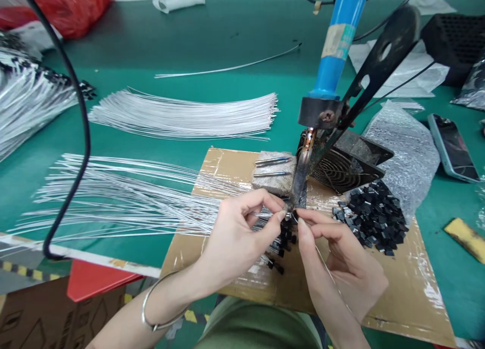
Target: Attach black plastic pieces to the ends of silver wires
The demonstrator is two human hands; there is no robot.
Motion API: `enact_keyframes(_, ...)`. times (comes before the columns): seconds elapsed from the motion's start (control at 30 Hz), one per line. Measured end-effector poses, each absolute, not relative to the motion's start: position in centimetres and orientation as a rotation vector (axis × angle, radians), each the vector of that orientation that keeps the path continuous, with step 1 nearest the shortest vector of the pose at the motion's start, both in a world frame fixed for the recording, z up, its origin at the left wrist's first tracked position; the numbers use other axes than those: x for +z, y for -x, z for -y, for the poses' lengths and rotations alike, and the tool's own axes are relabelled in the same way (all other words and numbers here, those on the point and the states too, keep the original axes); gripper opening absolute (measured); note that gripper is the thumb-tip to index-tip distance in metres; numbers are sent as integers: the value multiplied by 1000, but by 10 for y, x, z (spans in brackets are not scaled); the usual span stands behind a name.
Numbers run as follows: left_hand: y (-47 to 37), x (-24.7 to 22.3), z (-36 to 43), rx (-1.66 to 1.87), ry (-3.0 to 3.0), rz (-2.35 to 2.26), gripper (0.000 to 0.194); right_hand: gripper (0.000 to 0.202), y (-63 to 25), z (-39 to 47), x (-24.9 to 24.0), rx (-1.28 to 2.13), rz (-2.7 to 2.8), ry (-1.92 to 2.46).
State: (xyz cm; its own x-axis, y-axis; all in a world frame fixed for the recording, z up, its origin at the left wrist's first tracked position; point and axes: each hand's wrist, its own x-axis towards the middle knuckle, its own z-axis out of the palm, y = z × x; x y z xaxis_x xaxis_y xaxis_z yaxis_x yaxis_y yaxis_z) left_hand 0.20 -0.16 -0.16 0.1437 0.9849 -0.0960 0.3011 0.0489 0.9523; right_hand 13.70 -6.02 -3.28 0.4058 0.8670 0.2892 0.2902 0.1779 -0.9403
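Note:
My left hand [238, 233] pinches a thin white wire between thumb and fingertips, right under the tip of a blue-handled soldering iron [333, 61] fixed in a stand. My right hand [341, 258] closes on a thin solder wire [329, 270], which trails down across the palm. The two hands' fingertips almost meet at the iron's tip, and they hide the joint there. Below them lie wires with small black connectors [278, 243] on their ends. A loose bundle of white wires [151, 197] stretches left from the cardboard [401, 293].
A heap of black connectors [373, 215] lies right, near a fan [333, 167]. Behind the hands is a pale block [271, 185] with metal tips. Another wire bundle [185, 114], a phone [452, 147] and a yellow sponge [466, 238] lie about. A black cable [81, 111] arcs at left.

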Motion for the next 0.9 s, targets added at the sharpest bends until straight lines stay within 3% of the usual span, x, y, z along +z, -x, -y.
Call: enact_keyframes(0.9,5,-8,2,834,-1546,-1385,12,16,-143,64,-36,632,1065,1422)
